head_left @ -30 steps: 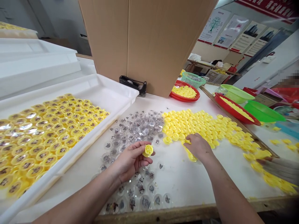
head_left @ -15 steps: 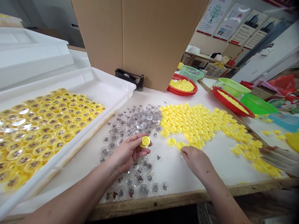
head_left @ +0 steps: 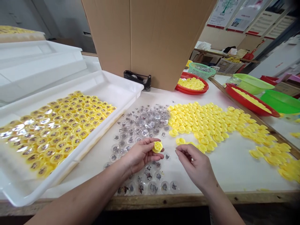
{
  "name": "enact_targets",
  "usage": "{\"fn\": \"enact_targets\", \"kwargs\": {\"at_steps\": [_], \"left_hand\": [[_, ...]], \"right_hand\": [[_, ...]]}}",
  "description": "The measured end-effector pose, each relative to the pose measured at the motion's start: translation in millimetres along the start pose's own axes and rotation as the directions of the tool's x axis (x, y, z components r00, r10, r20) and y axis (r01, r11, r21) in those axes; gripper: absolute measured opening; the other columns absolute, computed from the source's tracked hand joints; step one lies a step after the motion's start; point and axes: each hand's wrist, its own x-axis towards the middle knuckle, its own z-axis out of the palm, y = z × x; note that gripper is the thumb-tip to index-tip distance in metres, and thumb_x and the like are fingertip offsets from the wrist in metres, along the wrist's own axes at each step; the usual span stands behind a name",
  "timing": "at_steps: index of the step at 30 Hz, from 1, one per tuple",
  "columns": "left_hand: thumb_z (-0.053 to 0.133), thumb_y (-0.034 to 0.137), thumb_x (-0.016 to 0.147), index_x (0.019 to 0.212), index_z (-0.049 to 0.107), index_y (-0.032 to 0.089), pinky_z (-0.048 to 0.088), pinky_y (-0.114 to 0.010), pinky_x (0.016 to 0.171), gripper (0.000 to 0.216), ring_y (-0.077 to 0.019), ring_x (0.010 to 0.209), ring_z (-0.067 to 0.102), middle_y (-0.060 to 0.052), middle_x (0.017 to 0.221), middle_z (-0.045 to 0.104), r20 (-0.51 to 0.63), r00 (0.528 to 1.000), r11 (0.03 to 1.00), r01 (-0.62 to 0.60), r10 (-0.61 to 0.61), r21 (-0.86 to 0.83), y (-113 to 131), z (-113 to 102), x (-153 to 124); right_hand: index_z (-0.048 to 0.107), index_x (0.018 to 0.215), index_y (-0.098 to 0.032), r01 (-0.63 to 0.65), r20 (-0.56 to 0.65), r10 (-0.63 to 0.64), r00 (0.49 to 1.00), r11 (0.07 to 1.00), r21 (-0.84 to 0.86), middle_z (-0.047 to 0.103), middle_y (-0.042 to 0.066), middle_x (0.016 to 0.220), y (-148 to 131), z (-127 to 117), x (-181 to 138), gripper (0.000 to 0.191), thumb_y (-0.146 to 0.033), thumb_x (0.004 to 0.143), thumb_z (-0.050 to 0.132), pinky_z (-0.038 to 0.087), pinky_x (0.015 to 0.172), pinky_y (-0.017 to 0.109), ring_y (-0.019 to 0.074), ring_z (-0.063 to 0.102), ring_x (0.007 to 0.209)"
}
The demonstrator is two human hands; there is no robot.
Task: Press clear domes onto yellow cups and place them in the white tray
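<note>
While the left hand (head_left: 140,155) clamps thumb and fingertips on a yellow cap (head_left: 157,147) above the near clear domes (head_left: 142,123), the right hand (head_left: 197,166) hovers just right of it, fingertips drawn close, whether pinching anything I cannot tell; the cap looks light, stiff and slick; its rim seems the best hold.

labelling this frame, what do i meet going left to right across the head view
white tray → left hand → yellow cap in its fingers → right hand → red basin at far right
</note>
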Motion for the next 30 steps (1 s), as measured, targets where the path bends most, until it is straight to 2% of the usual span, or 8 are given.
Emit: {"fn": "enact_targets", "kwargs": {"at_steps": [5, 9, 12, 15, 19, 23, 26, 30], "left_hand": [[0.056, 0.014, 0.085, 0.102, 0.058, 0.009, 0.054, -0.016, 0.05, 0.017, -0.0146, 0.059, 0.068, -0.01, 0.077, 0.067, 0.061, 0.998, 1.0, 0.005, -0.006, 0.011, -0.9, -1.1, 0.4], [0.052, 0.013, 0.087, 0.103, 0.056, 0.01, 0.053, -0.015, 0.05, 0.018, -0.0138, 0.058, 0.068, -0.013, 0.082, 0.069, -0.005, 1.0, 0.999, -0.026, 0.025, -0.042, 7.8, -2.0, 0.4], [0.05, 0.012, 0.088, 0.109, 0.055, 0.012, 0.053, -0.015, 0.05, 0.022, -0.0133, 0.059, 0.068, -0.014, 0.084, 0.07, -0.076, 0.991, 0.992, -0.113, 0.108, -0.057, 17.6, -3.4, -0.6], [0.049, 0.013, 0.088, 0.108, 0.056, 0.012, 0.054, -0.015, 0.051, 0.021, -0.0131, 0.059, 0.068, -0.013, 0.081, 0.069, -0.088, 0.984, 0.986, -0.158, 0.153, -0.056, 22.0, -4.9, -1.3], [0.05, 0.012, 0.087, 0.104, 0.056, 0.012, 0.053, -0.015, 0.05, 0.018, -0.0134, 0.059, 0.068, -0.013, 0.083, 0.069, -0.071, 0.991, 0.993, -0.119, 0.117, -0.025, 17.1, -4.6, -0.7], [0.051, 0.013, 0.087, 0.105, 0.055, 0.012, 0.052, -0.015, 0.049, 0.018, -0.0125, 0.057, 0.067, -0.013, 0.085, 0.069, -0.055, 0.996, 0.996, -0.073, 0.075, 0.045, 10.4, -1.7, -0.1], [0.049, 0.016, 0.089, 0.108, 0.053, 0.014, 0.052, -0.015, 0.05, 0.02, -0.0119, 0.057, 0.067, -0.01, 0.084, 0.068, -0.063, 0.994, 0.992, -0.081, 0.088, 0.095, 6.5, 0.7, -0.4], [0.047, 0.016, 0.091, 0.106, 0.053, 0.013, 0.053, -0.016, 0.053, 0.017, -0.0124, 0.06, 0.068, -0.007, 0.08, 0.066, -0.03, 0.997, 0.992, -0.074, 0.078, 0.1, 1.6, 3.6, -1.8]], "right_hand": [[0.062, 0.095, -0.021, 0.174, 0.006, -0.176, 0.984, 0.978, 0.111, 0.06, 0.002, 0.084, -40.2, 12.7, 22.6, 0.012, -0.017, 0.088, 0.053, 0.046, 0.066, 0.025, 0.0126, 0.057, 0.075], [0.061, 0.092, -0.022, 0.138, -0.043, -0.135, 0.99, 0.988, 0.067, 0.061, 0.002, 0.085, -24.5, 12.8, 23.4, 0.01, -0.018, 0.088, 0.053, 0.046, 0.068, 0.027, 0.0143, 0.058, 0.078], [0.06, 0.09, -0.022, 0.04, 0.12, -0.036, 0.992, 0.999, -0.033, 0.059, 0.001, 0.084, -0.5, 12.0, 12.8, 0.006, -0.021, 0.086, 0.056, 0.047, 0.065, 0.029, 0.0145, 0.058, 0.071], [0.058, 0.104, -0.023, -0.032, 0.327, 0.073, 0.942, 0.991, -0.129, 0.056, 0.003, 0.094, 13.7, 17.9, 2.0, 0.023, -0.022, 0.081, 0.062, 0.05, 0.068, 0.033, 0.016, 0.059, 0.073], [0.06, 0.099, -0.022, -0.011, 0.352, 0.062, 0.934, 0.989, -0.144, 0.054, 0.005, 0.092, 15.8, 28.7, -2.6, 0.016, -0.021, 0.083, 0.057, 0.051, 0.071, 0.035, 0.0185, 0.059, 0.078], [0.063, 0.087, -0.021, -0.022, 0.247, 0.022, 0.969, 1.0, -0.001, 0.06, 0.006, 0.086, 12.5, 24.9, -2.9, 0.015, -0.028, 0.088, 0.049, 0.051, 0.073, 0.038, 0.0206, 0.061, 0.079], [0.059, 0.101, -0.02, -0.154, 0.199, 0.113, 0.973, 0.966, 0.206, 0.063, 0.004, 0.079, 4.2, 16.4, -2.7, 0.019, -0.031, 0.09, 0.047, 0.054, 0.066, 0.033, 0.0175, 0.064, 0.071], [0.059, 0.102, -0.021, -0.327, 0.17, 0.295, 0.94, 0.639, 0.696, 0.064, 0.002, 0.079, -14.9, 16.3, 3.6, 0.023, -0.033, 0.083, 0.062, 0.055, 0.057, 0.029, 0.0147, 0.064, 0.064]]}}
